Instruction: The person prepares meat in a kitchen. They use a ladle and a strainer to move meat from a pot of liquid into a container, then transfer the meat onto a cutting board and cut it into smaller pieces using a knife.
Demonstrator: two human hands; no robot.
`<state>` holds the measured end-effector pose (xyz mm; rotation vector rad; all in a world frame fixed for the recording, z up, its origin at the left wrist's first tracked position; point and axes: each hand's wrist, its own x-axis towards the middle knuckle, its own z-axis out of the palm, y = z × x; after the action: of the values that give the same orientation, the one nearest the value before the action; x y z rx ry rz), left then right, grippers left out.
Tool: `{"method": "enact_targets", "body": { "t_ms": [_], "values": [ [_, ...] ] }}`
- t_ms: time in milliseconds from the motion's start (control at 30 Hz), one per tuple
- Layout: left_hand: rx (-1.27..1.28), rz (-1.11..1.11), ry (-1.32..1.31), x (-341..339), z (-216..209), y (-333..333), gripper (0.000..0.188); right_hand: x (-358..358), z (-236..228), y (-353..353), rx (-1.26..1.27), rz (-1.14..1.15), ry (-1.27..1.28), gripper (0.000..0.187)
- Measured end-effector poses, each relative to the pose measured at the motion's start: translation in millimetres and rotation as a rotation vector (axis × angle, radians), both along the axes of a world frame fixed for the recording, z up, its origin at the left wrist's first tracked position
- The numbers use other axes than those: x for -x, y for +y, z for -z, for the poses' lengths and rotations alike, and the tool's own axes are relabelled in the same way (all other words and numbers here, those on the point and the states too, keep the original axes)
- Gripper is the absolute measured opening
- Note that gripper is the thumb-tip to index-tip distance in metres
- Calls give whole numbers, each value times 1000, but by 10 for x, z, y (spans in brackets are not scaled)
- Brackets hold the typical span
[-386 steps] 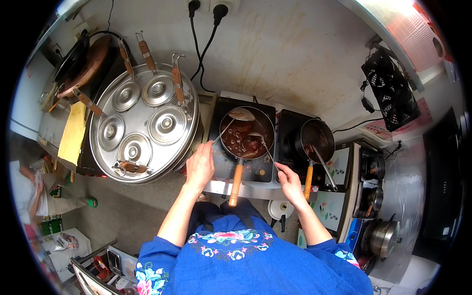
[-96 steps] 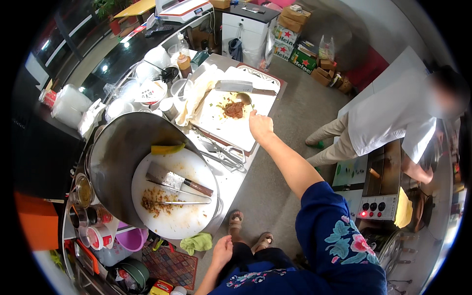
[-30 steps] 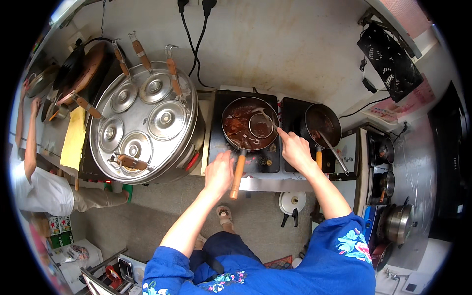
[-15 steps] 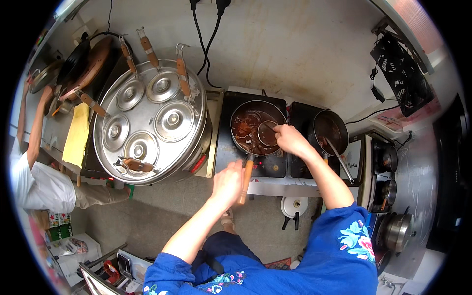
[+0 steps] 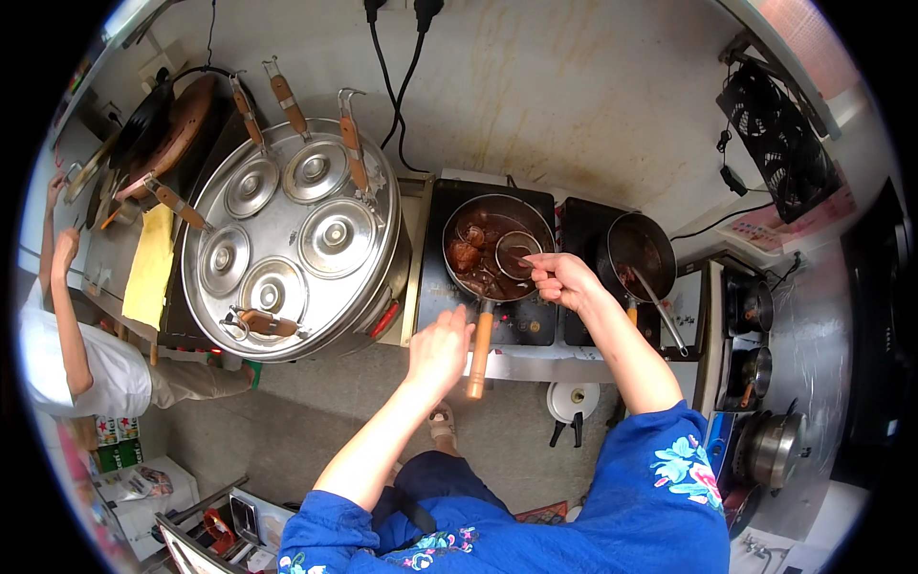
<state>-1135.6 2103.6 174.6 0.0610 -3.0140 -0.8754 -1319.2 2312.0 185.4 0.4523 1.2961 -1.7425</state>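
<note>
A saucepan of dark brown sauce with reddish-brown lumps of food sits on a black induction cooktop in front of me. My right hand is closed on the short handle of a round ladle, whose bowl is down in the sauce at the pan's right side. My left hand is beside the pan's wooden handle, on its left, with curled fingers. Whatever lies inside those fingers, if anything, is hidden. The pan handle points toward me.
A second dark pan with a metal-handled utensil stands on the right cooktop. On the left is a large steel pot with several lidded inserts. A person works at the far-left counter. A white lidded pot stands below.
My right hand has drawn slightly toward me, with the ladle shifting a little left. My left hand has moved slightly left, and the lumps in the sauce have shifted.
</note>
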Motion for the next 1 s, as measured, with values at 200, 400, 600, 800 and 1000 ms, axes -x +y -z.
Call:
{"method": "enact_targets", "body": {
  "t_ms": [200,400,600,800,1000],
  "values": [
    [75,-76,91,101,148,-121,35,-229,-200,12,-215,-43,280,35],
    [105,-123,85,114,14,-99,42,-400,-396,89,-332,-119,411,36],
    [186,-11,440,-71,-158,101,40,-535,-452,267,-339,-136,447,37],
    [63,488,494,-412,-5,562,32,-696,-499,414,-289,-89,372,36],
    [246,412,-39,-421,567,1110,50,-750,-456,471,-265,-71,367,34]
  ]
}}
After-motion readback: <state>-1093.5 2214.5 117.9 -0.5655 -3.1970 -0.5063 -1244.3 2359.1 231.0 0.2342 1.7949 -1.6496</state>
